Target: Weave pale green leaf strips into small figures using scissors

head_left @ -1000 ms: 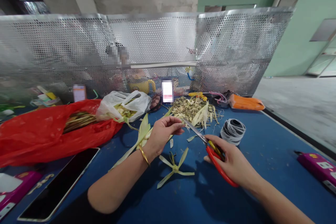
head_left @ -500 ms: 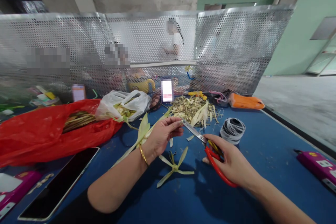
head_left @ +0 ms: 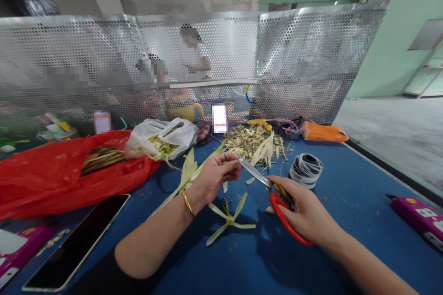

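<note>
My right hand (head_left: 299, 205) grips red-handled scissors (head_left: 254, 173) by their handles, with the blades pointing up and left. The blade tips meet the fingertips of my left hand (head_left: 219, 170), which are pinched together; whatever is between them is too small to make out. Below my hands, a star-shaped piece of tied pale husk strips (head_left: 230, 221) lies on the blue table (head_left: 297, 267). Longer pale green husk leaves (head_left: 188, 170) lie behind and beside my left wrist. Beyond the scissors is a heap of dry husk scraps (head_left: 242, 143).
A spool of grey-white string (head_left: 306, 170) stands to the right, before an orange packet (head_left: 323, 132). On the left are a red plastic bag (head_left: 51, 175), a white bag (head_left: 166, 136) and a black phone (head_left: 79, 242). A perforated metal screen (head_left: 294, 64) runs behind, with people beyond it.
Beyond the screen, a standing person has moved to the left. My hands and the scissors have hardly moved; the view has shifted slightly.
</note>
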`<state>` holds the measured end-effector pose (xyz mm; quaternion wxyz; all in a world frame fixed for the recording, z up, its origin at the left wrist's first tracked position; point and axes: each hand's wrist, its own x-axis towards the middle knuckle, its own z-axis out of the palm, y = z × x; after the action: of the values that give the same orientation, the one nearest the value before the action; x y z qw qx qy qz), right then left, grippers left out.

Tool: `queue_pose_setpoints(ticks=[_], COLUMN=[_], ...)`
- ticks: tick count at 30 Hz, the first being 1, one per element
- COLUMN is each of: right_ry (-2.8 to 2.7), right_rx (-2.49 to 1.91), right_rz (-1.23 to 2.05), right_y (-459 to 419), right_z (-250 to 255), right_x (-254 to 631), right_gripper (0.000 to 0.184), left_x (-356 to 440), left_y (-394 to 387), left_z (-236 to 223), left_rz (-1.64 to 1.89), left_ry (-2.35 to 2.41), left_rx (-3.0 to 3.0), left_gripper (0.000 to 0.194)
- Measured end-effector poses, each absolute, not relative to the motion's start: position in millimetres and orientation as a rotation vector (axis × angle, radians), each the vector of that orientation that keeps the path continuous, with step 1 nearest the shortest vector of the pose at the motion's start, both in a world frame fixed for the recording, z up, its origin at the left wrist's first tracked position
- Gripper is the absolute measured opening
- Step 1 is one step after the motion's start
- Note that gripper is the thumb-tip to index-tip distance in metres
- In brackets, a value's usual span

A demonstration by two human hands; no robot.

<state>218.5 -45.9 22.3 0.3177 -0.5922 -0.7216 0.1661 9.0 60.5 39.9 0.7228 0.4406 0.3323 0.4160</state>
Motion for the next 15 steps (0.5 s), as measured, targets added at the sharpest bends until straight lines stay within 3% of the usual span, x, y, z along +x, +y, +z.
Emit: queue_pose_setpoints(ticks=[15], right_ry=[-1.876], right_rx=[-1.438], right_rz=[0.661], right_y=[-49.2], right_z=[23.2], right_x=[216.3], right_gripper=[0.042], left_x=[7.7], left_y=[63.2], left_z=[40.4], left_rz=[0.897], left_ry=[0.785], left_rx=[0.984], left_gripper=[0.024])
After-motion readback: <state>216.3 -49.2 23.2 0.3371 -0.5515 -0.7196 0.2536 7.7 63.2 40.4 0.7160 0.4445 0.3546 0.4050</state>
